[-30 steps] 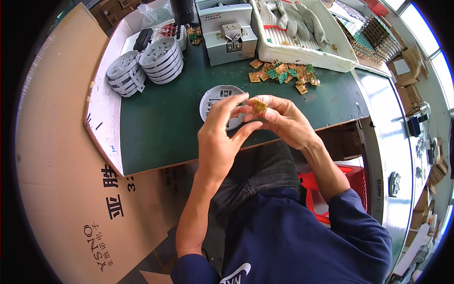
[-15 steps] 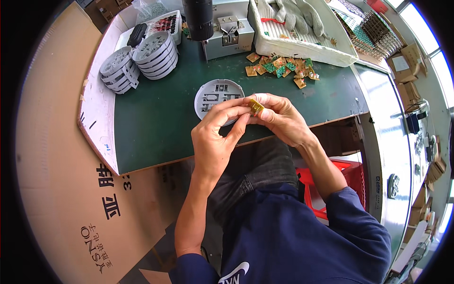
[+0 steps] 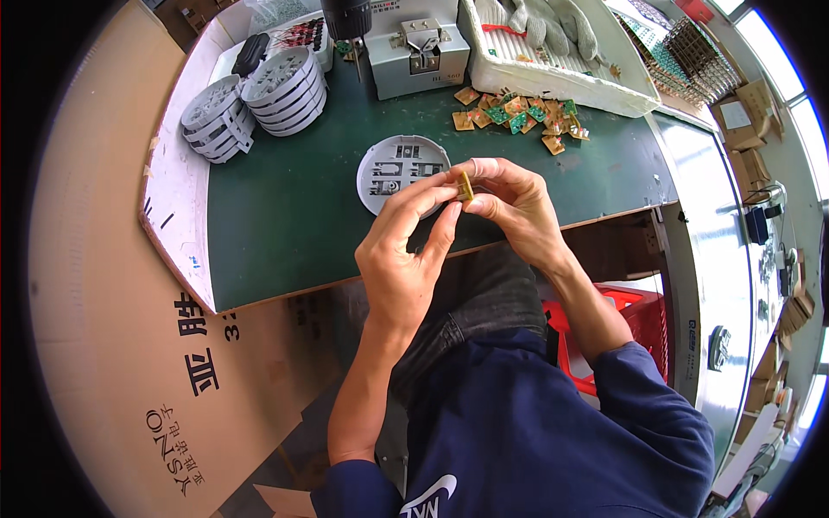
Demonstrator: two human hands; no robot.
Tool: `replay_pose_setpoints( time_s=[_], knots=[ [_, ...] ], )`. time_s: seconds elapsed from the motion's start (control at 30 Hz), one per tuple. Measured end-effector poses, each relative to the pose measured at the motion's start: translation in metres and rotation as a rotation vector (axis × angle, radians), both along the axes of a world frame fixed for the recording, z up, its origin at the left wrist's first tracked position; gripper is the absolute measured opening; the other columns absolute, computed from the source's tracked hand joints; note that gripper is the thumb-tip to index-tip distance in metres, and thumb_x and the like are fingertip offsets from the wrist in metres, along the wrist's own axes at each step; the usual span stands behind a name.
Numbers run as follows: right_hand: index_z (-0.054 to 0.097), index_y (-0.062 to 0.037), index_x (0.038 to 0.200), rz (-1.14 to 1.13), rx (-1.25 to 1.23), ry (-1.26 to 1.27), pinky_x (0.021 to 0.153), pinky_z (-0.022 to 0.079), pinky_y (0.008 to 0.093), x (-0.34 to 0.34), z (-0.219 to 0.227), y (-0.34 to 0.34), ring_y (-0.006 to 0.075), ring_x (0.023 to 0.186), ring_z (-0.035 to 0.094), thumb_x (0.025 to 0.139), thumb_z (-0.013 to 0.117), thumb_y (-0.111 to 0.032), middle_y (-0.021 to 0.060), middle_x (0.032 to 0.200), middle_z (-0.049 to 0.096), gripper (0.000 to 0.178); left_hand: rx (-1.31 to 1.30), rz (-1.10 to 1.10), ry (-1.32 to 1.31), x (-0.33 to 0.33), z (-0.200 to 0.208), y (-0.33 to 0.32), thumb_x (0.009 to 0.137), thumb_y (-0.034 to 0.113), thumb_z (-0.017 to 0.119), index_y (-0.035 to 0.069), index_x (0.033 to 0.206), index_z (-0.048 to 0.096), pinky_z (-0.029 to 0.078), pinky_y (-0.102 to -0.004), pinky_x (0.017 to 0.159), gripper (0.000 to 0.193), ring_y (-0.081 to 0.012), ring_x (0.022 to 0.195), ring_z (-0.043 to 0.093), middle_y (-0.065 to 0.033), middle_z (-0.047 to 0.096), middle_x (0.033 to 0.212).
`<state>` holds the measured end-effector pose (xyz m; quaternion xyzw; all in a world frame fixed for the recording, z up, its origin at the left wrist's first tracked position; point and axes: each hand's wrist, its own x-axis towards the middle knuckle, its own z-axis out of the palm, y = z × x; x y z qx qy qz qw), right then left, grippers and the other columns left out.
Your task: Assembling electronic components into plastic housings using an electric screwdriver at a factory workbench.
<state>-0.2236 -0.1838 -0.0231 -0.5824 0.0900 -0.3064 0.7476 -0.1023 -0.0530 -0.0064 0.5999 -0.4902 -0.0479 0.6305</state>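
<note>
A small yellow-brown circuit board [image 3: 466, 185] is held up edge-on between my two hands, in front of the near right rim of a round grey plastic housing [image 3: 370, 167]. My right hand [image 3: 518, 207] pinches it between thumb and fingers; a light wrap circles one finger. My left hand [image 3: 401, 237] is curled, with its fingertips against the board's left side and the thumb just below. Those fingertips hide part of the board. The housing lies on the green worktable [image 3: 285, 216], its moulded slots facing up, partly covered by my left fingers.
Loose small circuit boards [image 3: 522, 114] lie in a pile at the far right. Behind them stands a white foam tray [image 3: 561, 86] with grey gloves [image 3: 553, 26]. A metal fixture [image 3: 420, 60] sits at the back beside a black cylindrical tool [image 3: 347, 19]. Stacked grey housings [image 3: 283, 91] stand far left.
The board has turned from showing its face to nearly edge-on. My left thumb has shifted slightly away from the fingers above it. The housing stays on the table.
</note>
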Motion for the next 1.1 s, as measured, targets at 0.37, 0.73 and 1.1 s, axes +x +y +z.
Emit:
replay_pose_setpoints(
  time_s=[0.37,0.73,1.1],
  knots=[
    [0.067,0.0010,0.126,-0.046,-0.073,0.059,0.103,0.052,0.0315,0.001,0.000,0.006,0.0130,0.111,0.065,0.092,0.075,-0.006,0.0060,0.120,0.071,0.035,-0.030,0.117,-0.192,0.003,-0.007,0.002,0.086,0.001,0.080,0.004,0.106,0.075,0.059,-0.0348,0.086,0.021,-0.0240,0.101,0.074,-0.0090,0.076,0.105],
    [0.072,-0.0001,0.116,-0.225,-0.999,0.448,0.091,0.056,0.0382,0.057,0.051,-0.039,0.0291,0.103,0.072,0.086,0.082,-0.018,0.0147,0.108,0.074,0.037,0.353,0.087,-0.401,0.062,-0.010,-0.002,0.069,0.051,0.092,-0.007,0.147,0.043,0.042,-0.0496,0.114,0.109,-0.0433,0.138,0.046,-0.0276,0.046,0.150],
    [0.071,0.0015,0.112,-0.215,-1.247,0.475,0.082,0.058,0.0424,0.076,0.033,-0.041,0.0373,0.094,0.071,0.086,0.077,-0.013,0.0180,0.105,0.073,0.030,0.352,0.154,-0.305,0.044,-0.018,-0.011,0.072,0.041,0.092,-0.004,0.143,0.049,0.046,-0.0502,0.108,0.095,-0.0436,0.132,0.049,-0.0278,0.048,0.148]
  ],
)
